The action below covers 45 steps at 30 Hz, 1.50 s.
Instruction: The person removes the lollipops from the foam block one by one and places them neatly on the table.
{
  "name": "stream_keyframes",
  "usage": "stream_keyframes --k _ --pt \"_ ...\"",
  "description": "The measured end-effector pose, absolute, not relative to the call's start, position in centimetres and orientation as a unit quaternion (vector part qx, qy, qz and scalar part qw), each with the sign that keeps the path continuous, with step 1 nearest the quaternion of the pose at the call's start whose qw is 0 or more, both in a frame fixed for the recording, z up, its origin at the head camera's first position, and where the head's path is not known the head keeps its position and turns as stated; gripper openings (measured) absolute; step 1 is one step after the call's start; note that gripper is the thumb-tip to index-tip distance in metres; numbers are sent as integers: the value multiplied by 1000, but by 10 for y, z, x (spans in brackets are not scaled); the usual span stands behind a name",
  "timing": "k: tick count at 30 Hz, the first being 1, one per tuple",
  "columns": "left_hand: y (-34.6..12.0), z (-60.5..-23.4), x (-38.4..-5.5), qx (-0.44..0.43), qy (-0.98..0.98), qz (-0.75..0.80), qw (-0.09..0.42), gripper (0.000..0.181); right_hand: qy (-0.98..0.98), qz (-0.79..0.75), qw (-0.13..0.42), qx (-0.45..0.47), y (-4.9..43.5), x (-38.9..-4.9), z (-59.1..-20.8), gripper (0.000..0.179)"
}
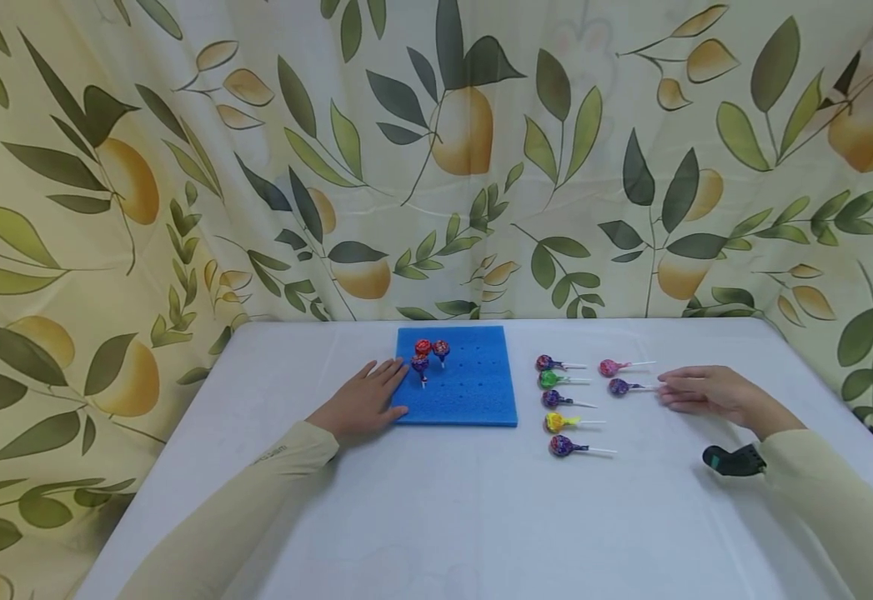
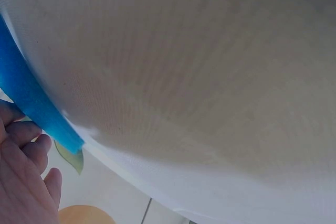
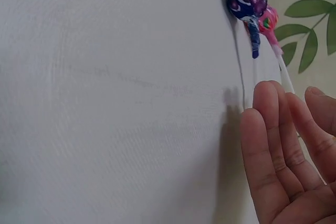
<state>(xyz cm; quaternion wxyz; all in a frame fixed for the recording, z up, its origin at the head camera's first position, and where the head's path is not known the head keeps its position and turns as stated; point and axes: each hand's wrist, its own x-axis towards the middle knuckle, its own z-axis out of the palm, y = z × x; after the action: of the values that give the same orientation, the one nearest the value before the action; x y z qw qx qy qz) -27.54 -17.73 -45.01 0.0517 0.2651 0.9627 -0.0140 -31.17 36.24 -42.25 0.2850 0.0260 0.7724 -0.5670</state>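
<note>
In the head view, the left hand (image 1: 364,402) is resting on the left edge of a blue foam board (image 1: 474,404), its fingers lying fairly straight and gripping nothing. Near the board's far left corner, a red lollipop (image 1: 423,347) and two dark-wrapped lollipops (image 1: 419,364) are standing close together on their sticks. To the right of the board, five lollipops are lying in a column on the white cloth (image 1: 436,508), a green lollipop (image 1: 549,379) and a yellow lollipop (image 1: 554,422) among them, and their sticks are pointing right. Beyond that column, a pink lollipop (image 1: 609,367) and a purple lollipop (image 1: 619,387) are lying one behind the other. The right hand (image 1: 729,400) is holding its fingertips right by the end of the purple one's stick (whether they are touching, I cannot tell). A dark device (image 1: 734,460) is showing at the right wrist, and a leaf-and-fruit curtain (image 1: 256,217) is hanging behind the table.

In the left wrist view, the left hand's fingers are bending slightly beside the blue board's edge.

In the right wrist view, the right hand's fingers are extending loosely toward the purple lollipop, the thumb standing apart from them, and the pink one is showing partly behind it.
</note>
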Motion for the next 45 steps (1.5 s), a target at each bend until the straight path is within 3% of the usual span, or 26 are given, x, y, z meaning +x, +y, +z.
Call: stream_keyframes --k 4,14,29,45 --pt "-177 -450 -275 265 963 -13 51 74 773 -568 282 17 368 -311 -416 27" --pt "-178 -452 -276 265 963 -17 49 74 836 -481 259 -50 346 -308 -393 62" --pt "-179 -452 -276 273 961 -17 44 74 836 -452 257 -174 224 -311 -353 43" --pt "-178 -451 -277 263 963 -17 56 75 773 -539 283 -178 97 -314 -395 39"
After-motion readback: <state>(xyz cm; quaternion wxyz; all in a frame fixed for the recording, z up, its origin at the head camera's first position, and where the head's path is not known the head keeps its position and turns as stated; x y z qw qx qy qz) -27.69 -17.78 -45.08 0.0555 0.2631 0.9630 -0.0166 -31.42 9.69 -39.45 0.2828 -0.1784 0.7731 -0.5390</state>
